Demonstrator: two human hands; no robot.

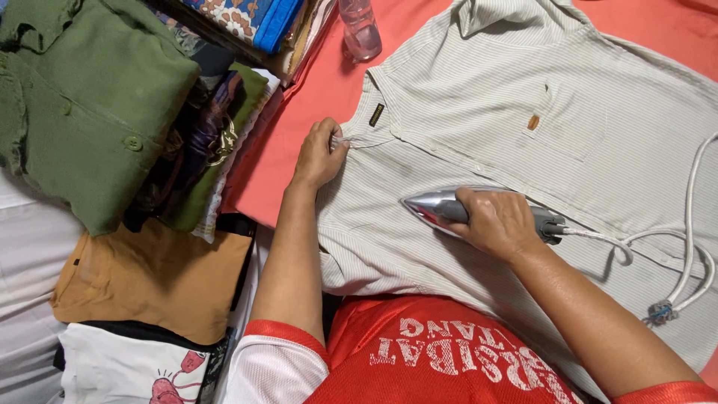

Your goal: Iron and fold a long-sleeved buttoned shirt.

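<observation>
A pale striped button shirt (568, 97) lies spread flat on a coral-red cloth (299, 127). My right hand (497, 223) grips the handle of a silver clothes iron (434, 206), whose pointed tip faces left on the shirt's front. Its white cord (692, 224) loops away over the shirt to the right. My left hand (318, 155) pinches the shirt's edge near the collar and holds the fabric taut. I wear a red and white jersey.
Folded clothes are stacked on the left: a green shirt (82, 97), patterned fabrics (213, 142), a mustard garment (157, 277) and a white printed one (134, 366). A clear plastic bottle (360, 28) stands at the top beside the shirt's shoulder.
</observation>
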